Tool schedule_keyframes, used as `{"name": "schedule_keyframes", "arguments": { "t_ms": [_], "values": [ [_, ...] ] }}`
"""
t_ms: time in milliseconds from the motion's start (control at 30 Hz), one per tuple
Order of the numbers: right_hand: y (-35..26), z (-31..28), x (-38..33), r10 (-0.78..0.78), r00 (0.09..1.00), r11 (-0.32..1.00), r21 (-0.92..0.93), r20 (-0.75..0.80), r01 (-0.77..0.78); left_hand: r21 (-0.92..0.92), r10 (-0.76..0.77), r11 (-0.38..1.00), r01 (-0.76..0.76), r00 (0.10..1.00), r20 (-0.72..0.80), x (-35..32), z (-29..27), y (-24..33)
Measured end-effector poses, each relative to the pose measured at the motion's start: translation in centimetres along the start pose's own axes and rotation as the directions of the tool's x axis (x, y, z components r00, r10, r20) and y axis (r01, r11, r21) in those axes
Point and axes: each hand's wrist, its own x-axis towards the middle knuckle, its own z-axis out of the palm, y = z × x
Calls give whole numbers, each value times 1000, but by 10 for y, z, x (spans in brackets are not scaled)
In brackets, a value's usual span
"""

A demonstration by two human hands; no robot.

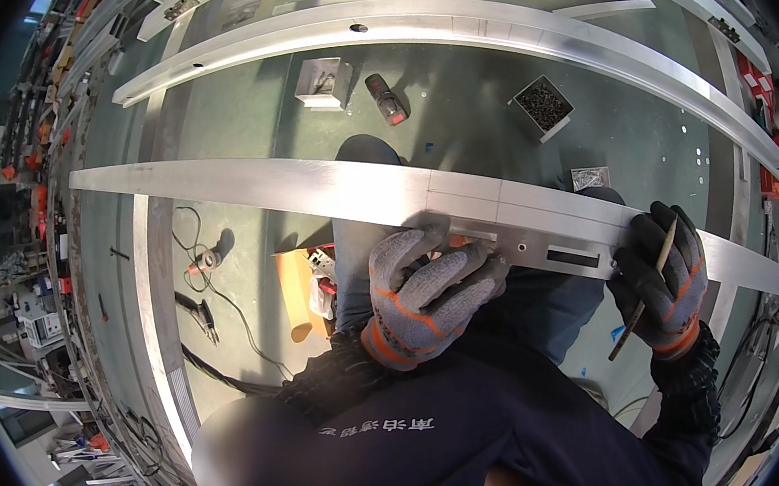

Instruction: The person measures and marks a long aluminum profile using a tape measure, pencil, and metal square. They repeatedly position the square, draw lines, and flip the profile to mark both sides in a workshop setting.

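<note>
A long silvery aluminium profile [298,181] runs across in front of me, with thin marked lines on its face. Flat against its near side lies a metal plate [542,248] with a dark slot and a small round hole. My left hand [433,291], in a grey and orange glove, is closed round the plate's left end. The gloved right hand [661,276] is at the plate's right end, its fingertips against the profile. A slim pencil [644,302] is held slantwise in that right hand. The left fingertips are partly hidden behind the plate.
Another aluminium profile [461,22] spans the far side. Below on the green floor are a cordless tool battery [386,101], a box of dark screws [541,106], a white box [323,84] and a cardboard box [296,295]. Cables [224,294] trail at left.
</note>
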Motion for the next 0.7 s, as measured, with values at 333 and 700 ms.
{"name": "schedule_keyframes", "arguments": {
  "t_ms": [333, 700],
  "values": [
    [-4, 0, 1, 9, 1000, 1000, -28, 9, -9, -65, 7, 998, -7, 1000, -5, 10, -5, 1],
    [12, -1, 1, -54, 998, 998, 39, -36, 56, -23, 49, 999, -46, 991, 121, 11, -5, 3]
  ]
}}
